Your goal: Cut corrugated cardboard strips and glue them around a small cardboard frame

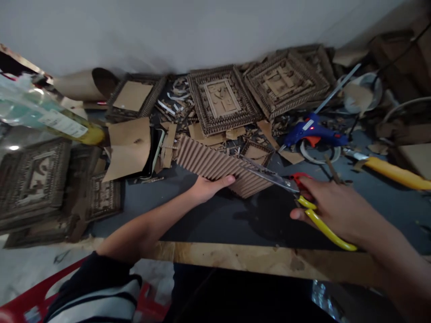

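Note:
My left hand [207,187] grips the near edge of a ribbed corrugated cardboard sheet [215,164], held just above the dark table [215,220]. My right hand [332,204] holds yellow-handled scissors [305,202]. Their blades [266,174] lie across the sheet's right end, pointing left, with the cardboard between them.
A blue glue gun [311,132] and a yellow-handled tool [392,172] lie right. Layered cardboard frames [220,99] [286,83] stand at the back, more frames [32,179] left. Cardboard scraps [129,148], a plastic bottle [43,114], a wooden table edge [235,258], a red chair [20,305].

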Demonstrator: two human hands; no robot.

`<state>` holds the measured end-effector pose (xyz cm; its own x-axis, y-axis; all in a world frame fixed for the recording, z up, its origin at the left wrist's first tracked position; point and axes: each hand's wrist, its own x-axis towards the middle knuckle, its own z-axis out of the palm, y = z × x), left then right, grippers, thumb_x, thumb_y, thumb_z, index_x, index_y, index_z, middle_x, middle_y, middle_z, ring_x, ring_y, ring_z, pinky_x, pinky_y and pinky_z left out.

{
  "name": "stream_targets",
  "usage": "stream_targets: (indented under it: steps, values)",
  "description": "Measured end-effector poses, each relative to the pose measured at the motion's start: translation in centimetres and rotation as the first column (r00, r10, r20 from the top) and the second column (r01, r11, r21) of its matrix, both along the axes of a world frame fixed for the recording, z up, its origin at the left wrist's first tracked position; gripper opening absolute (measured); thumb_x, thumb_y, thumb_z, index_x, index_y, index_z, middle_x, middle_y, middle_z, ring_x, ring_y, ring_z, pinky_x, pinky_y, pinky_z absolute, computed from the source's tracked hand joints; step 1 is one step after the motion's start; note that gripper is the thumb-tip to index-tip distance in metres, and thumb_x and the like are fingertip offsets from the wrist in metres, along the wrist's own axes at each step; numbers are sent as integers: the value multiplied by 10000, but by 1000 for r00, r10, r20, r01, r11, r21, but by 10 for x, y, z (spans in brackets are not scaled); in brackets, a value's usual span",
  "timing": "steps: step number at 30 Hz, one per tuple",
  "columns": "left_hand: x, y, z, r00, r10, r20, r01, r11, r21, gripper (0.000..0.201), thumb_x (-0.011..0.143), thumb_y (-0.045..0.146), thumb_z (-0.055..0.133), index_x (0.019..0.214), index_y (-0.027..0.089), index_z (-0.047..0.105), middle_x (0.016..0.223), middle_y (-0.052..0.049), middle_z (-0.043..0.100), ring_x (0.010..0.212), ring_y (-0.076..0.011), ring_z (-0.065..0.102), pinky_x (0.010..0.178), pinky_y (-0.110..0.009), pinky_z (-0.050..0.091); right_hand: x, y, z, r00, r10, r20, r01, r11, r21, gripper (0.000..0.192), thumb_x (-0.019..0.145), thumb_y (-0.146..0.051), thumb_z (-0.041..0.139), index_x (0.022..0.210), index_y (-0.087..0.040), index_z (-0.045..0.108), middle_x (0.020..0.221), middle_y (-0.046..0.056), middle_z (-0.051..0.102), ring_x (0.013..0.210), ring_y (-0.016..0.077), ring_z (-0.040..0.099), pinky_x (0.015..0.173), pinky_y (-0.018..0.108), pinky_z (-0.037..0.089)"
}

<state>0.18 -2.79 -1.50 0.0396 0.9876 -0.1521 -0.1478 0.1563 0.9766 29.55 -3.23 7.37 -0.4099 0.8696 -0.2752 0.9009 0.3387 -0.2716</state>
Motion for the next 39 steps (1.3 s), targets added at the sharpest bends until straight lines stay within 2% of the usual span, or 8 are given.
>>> stream_targets:
  steps: [5,9,13,17,20,27,34,39]
  values:
    - [0,-2,-4,999,17,29,-16,1000,-27,782,506,702,939,1094,232,728,1005,-100,780,1094,-335,736,1140,-565,522,-7,-5,2,997,7,-72,-14,995,-96,624,841,-892,303,827,-282,436,607,42,606,511,273,579,527,326,290]
    - [2,-3,4,996,88,18,-87,995,-52,903,422,699,964,1142,224,699,1046,-103,767,1129,-345,721,1177,-579,475,-14,-5,14,996,-78,-38,70,981,-180,749,761,-987,224,760,-274,454,601,50,590,533,260,557,551,336,320]
    - [1,3,9,996,22,85,-20,999,-32,961,388,739,952,1175,262,675,1059,-85,762,1167,-361,709,1139,-577,505,-14,-2,20,992,-100,-78,76,959,-272,835,684,-1045,194,753,-264,483,590,41,579,534,240,541,540,337,352]
    - [-6,11,8,982,92,164,-86,995,-47,828,456,738,937,1092,272,681,1062,-60,755,1207,-357,693,1068,-549,561,-14,0,19,993,-100,-55,82,963,-255,846,697,-1041,218,775,-255,522,621,56,601,557,242,552,556,337,355]
    - [-9,12,9,975,150,163,-143,988,-55,809,413,662,993,1049,276,675,1058,-42,744,1191,-349,698,1031,-517,589,-14,-3,19,993,-87,-79,63,963,-262,876,686,-1059,202,760,-251,531,630,55,612,560,229,546,558,332,356]
    - [-8,5,13,991,64,120,-62,998,-13,955,457,709,967,1247,297,622,1101,-73,726,1339,-385,606,1128,-563,518,-13,-6,15,995,-100,22,103,969,-223,907,647,-1075,122,770,-267,517,595,63,603,535,250,539,542,353,344]
    - [-10,5,11,989,96,115,-90,994,-56,840,458,722,960,1105,283,654,1029,-39,722,1290,-368,645,1164,-566,489,-16,-6,18,990,-80,117,95,987,-129,868,643,-1063,58,713,-282,431,592,53,541,526,218,451,560,349,296]
    - [-9,2,13,989,97,109,-96,995,-18,901,485,715,958,1200,262,647,1136,-71,705,1414,-405,542,1205,-588,438,-19,-9,21,991,-56,124,66,995,-80,878,586,-1072,16,732,-285,379,608,57,523,512,221,445,525,330,264]
